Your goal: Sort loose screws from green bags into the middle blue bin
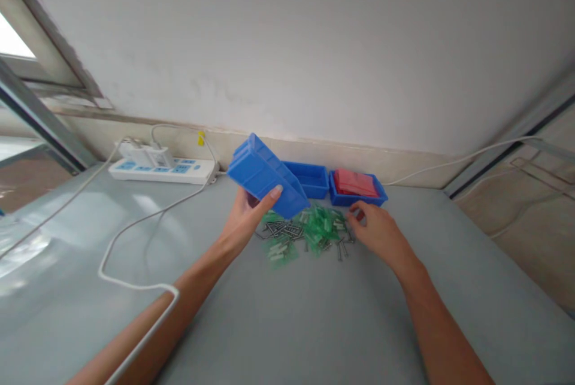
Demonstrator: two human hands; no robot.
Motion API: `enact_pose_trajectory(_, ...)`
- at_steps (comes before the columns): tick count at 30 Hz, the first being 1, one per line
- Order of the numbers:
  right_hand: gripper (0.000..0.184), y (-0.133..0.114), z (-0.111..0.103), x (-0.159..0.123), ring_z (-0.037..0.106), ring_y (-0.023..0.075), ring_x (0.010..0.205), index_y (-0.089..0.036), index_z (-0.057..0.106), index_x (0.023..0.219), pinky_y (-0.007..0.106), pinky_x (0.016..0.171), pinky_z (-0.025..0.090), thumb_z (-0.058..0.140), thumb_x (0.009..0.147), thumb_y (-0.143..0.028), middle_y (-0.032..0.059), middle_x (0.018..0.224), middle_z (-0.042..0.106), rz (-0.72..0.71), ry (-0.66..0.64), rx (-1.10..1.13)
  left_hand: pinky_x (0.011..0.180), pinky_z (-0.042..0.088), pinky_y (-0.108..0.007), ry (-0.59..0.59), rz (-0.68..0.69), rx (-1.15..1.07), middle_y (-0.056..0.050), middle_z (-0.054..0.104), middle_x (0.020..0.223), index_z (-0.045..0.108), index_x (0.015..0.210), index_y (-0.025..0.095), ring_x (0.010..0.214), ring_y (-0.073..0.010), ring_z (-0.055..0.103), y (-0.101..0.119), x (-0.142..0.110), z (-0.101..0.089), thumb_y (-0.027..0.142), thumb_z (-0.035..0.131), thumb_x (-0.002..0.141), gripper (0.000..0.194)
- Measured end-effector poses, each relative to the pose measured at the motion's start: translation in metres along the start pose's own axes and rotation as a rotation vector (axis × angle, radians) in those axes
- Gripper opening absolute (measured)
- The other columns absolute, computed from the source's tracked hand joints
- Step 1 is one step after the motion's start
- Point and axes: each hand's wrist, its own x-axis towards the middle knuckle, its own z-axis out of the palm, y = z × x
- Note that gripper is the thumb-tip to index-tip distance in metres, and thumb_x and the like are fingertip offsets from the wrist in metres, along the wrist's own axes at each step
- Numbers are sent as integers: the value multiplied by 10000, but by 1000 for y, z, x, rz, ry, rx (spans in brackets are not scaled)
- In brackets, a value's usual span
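My left hand (247, 214) grips a blue plastic bin (265, 178), its thumb along the side. The bin is tipped, its lower end over a pile on the table. Green plastic packets (321, 226) with pale pieces inside make up part of that pile. Loose metal screws (287, 229) lie among them, and a few more screws (342, 249) are at the near right edge. Beside the pile's right side is my right hand (375, 229), fingers loosely curled with a gap between thumb and forefinger. I see nothing held in it.
Against the wall stand a second blue bin (309, 178) and a third bin (381, 194) with red packets (356, 183). A white power strip (166, 170) with plugged-in adapters sits at the back left. Its white cable (135, 283) crosses the grey table (287, 325) and passes over my left forearm.
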Motion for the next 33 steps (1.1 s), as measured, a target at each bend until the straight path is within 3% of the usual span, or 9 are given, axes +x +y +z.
enact_pose_trajectory(4, 217, -1, 16, -2, 671, 256, 759, -144, 752, 993, 386, 748, 520, 579, 887, -220, 135, 854, 715, 14, -58, -13, 1032, 542, -457, -9, 5, 44, -125, 689, 1298, 552, 1343, 199, 1205, -330, 647, 2, -1, 1, 646, 788, 742, 785)
enact_pose_trajectory(10, 283, -24, 22, 1, 669, 200, 747, -176, 750, 1077, 364, 768, 551, 512, 926, -192, 95, 959, 746, -128, -83, 252, 979, 570, -487, -111, 34, 76, -141, 738, 1185, 590, 1305, 172, 1115, -353, 691, 6, -4, 0, 658, 799, 710, 797)
enact_pose_trajectory(15, 314, -44, 4, -5, 656, 205, 723, -206, 695, 1212, 415, 785, 570, 575, 933, -286, 123, 1154, 705, -205, 105, 300, 897, 603, -510, -153, 29, 78, -143, 760, 1103, 610, 1281, 177, 1030, -378, 721, 13, -7, -1, 695, 844, 603, 885)
enact_pose_trajectory(17, 438, -57, -8, -4, 689, 245, 925, -250, 614, 1336, 432, 888, 569, 636, 902, -298, 119, 1290, 659, -333, 114, 430, 898, 605, -510, -155, 46, 64, -143, 760, 1107, 621, 1266, 181, 1033, -380, 722, 13, -5, -3, 683, 845, 614, 853)
enact_pose_trajectory(20, 781, -80, -21, 9, 442, 354, 1430, -314, 462, 1495, 561, 1185, 355, 795, 795, -407, 102, 1593, 425, -493, 16, 497, 931, 598, -489, -141, 90, 28, -138, 753, 1152, 634, 1252, 187, 1069, -367, 715, 10, 0, -12, 655, 831, 663, 777)
enact_pose_trajectory(23, 947, -101, -21, 39, 471, 330, 1423, -323, 340, 1569, 544, 1170, 388, 831, 768, -439, 110, 1560, 477, -517, -143, 629, 968, 582, -464, -89, 135, 8, -133, 740, 1196, 650, 1222, 182, 1108, -349, 701, 8, 9, -24, 605, 839, 690, 706)
enact_pose_trajectory(29, 1011, -137, 5, 105, 594, 291, 1305, -297, 386, 1540, 498, 1134, 446, 895, 674, -409, 114, 1419, 605, -552, -265, 774, 1045, 522, -461, 68, 163, -98, -128, 725, 1212, 648, 1212, 191, 1159, -304, 677, 9, 34, -55, 592, 798, 739, 638)
enact_pose_trajectory(31, 1008, -147, 19, 120, 630, 288, 1252, -270, 420, 1514, 487, 1113, 466, 910, 644, -407, 120, 1377, 632, -551, -226, 759, 1048, 515, -458, 164, 179, -89, -105, 692, 1285, 580, 1331, 258, 1204, -280, 652, 13, 41, -68, 552, 768, 762, 668)
enact_pose_trajectory(33, 996, -153, 32, 131, 621, 301, 1261, -248, 446, 1484, 486, 1104, 469, 918, 620, -398, 120, 1349, 650, -547, -166, 705, 1070, 492, -445, 357, 259, 28, -67, 621, 1394, 467, 1445, 342, 1275, -252, 602, 18, 44, -82, 462, 715, 792, 708)
